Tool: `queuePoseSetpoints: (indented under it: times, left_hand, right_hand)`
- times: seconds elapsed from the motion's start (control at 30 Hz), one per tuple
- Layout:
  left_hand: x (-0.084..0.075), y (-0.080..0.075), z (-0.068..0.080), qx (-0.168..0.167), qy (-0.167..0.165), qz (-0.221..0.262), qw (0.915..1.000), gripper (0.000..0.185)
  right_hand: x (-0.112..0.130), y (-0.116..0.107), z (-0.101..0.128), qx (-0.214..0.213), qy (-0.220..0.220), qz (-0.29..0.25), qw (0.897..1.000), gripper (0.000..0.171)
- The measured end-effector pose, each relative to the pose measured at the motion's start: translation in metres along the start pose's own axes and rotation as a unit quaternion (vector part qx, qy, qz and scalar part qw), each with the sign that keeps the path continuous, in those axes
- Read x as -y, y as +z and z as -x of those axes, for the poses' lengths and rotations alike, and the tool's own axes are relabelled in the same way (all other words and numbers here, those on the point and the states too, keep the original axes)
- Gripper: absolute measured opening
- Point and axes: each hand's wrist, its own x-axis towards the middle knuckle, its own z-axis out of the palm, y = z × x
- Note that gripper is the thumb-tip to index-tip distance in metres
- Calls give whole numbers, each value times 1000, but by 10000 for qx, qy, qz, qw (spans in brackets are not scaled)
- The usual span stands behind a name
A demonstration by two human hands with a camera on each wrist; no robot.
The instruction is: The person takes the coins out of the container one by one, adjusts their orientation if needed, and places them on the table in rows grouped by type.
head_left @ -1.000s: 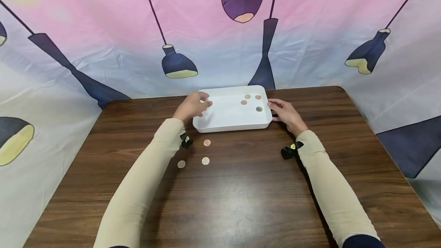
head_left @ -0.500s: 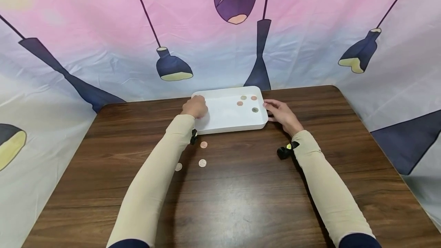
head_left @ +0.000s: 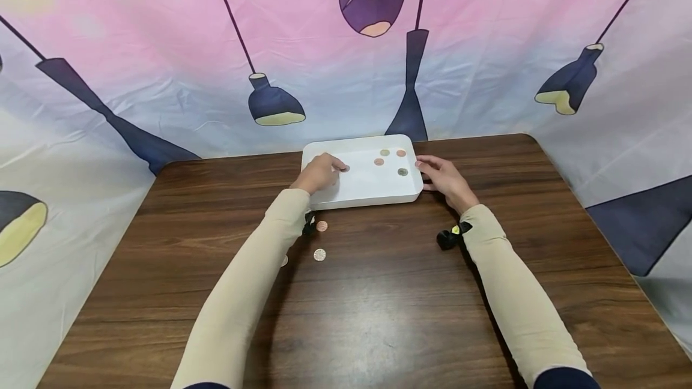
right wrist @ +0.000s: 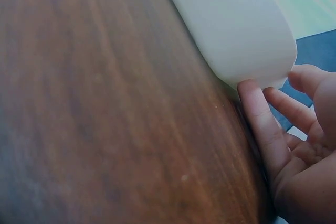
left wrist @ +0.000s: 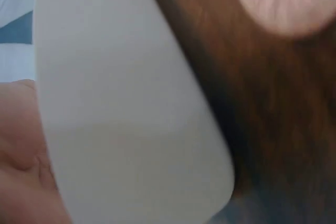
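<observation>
The white tray (head_left: pixel 359 197) lies near the far edge of the table, with several coins in its right half, among them a dark coin (head_left: pixel 402 171) and a copper coin (head_left: pixel 379 162). Reaching into the left half of the tray, my left hand (head_left: pixel 320 173) pinches a small grey coin (head_left: pixel 346 168) at its fingertips, close over the tray floor. My right hand (head_left: pixel 446 182) grips the tray's right end, its fingers (right wrist: pixel 257 106) against the outer wall in the right wrist view. The left wrist view shows mostly tray wall, hiding the left fingertips.
On the brown wooden table (head_left: pixel 378 293) in front of the tray lie a copper coin (head_left: pixel 322 226) and a silver coin (head_left: pixel 319 255). Another coin (head_left: pixel 285 261) is partly covered by the left sleeve. A patterned cloth (head_left: pixel 335 95) hangs right behind the table.
My left hand has moved in over the left part of the tray and then rightward, and a coin now shows at its fingertips. The right hand has stayed at the tray's end.
</observation>
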Motion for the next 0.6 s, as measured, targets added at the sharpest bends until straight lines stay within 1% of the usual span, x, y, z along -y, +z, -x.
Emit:
queuePoseSetpoints:
  times: [0.13, 0.2, 0.3, 0.37, 0.47, 0.5, 0.6]
  left_hand:
    - [2, 6, -4, 38, 64, 105, 9999, 43]
    - [2, 8, -5, -91, 51, 216, 9997, 41]
    - [2, 10, -4, -433, -40, 741, 9963, 34]
    - [1, 12, -5, -654, -132, 1204, 9905, 33]
    - [0, 18, -6, -719, -440, 1949, 9772, 36]
    - [-1, 20, -7, -719, -579, 2143, 9724, 36]
    - [-2, 26, -7, -784, -954, 2494, 9605, 35]
  right_hand:
    - [1, 1, 0, -6, -15, 20, 10000, 55]
    - [1, 2, -1, 9, -43, 13, 10000, 55]
    - [2, 2, -1, 26, -71, 30, 10000, 55]
    - [2, 2, -2, 13, -69, 43, 10000, 55]
    - [2, 0, -2, -13, -31, 42, 10000, 55]
    - [1, 0, -2, -11, -18, 34, 10000, 55]
    - [0, 0, -2, 13, 6, 28, 10000, 55]
